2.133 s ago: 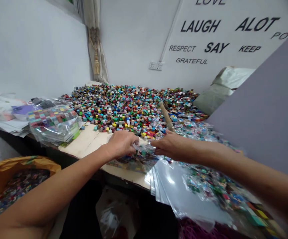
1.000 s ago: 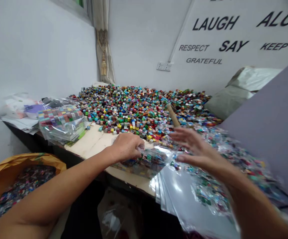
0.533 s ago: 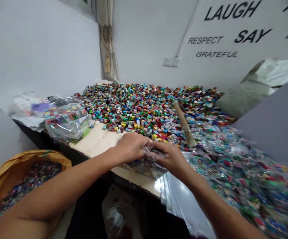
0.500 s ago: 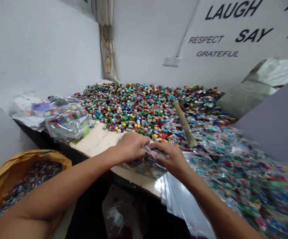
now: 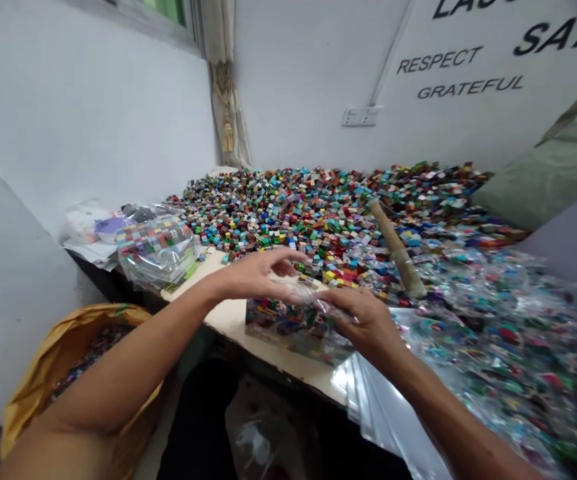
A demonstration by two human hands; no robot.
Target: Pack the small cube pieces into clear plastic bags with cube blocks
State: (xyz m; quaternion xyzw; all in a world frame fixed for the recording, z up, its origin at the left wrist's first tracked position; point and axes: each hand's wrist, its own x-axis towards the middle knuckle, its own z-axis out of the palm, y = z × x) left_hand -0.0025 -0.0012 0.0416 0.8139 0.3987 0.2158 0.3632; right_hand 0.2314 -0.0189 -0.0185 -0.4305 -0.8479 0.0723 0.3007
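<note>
A clear plastic bag (image 5: 288, 327) with small colourful pieces in it lies at the table's front edge, between my hands. My right hand (image 5: 361, 313) pinches the gathered plastic at the bag's upper right side. Over the bag's upper left, my left hand (image 5: 258, 277) has its fingers curved and apart from the thumb. The thumb lies along the plastic; whether it presses on it I cannot tell. Behind the hands spreads a heap of small coloured cubes (image 5: 278, 213). Flat clear plastic bags (image 5: 383, 407) hang over the table edge below my right forearm.
A wooden stick (image 5: 396, 250) lies on the heap. Many small filled packets (image 5: 508, 353) cover the right side. At left stands a clear bag of coloured blocks (image 5: 156, 243). A yellow sack (image 5: 33, 393) of small pieces is on the floor. The table edge (image 5: 228, 333) runs diagonally.
My left hand has let go of the bag's gathered plastic and its fingers have opened. My right hand keeps its pinch. The view has swung left, so the scene appears shifted right.
</note>
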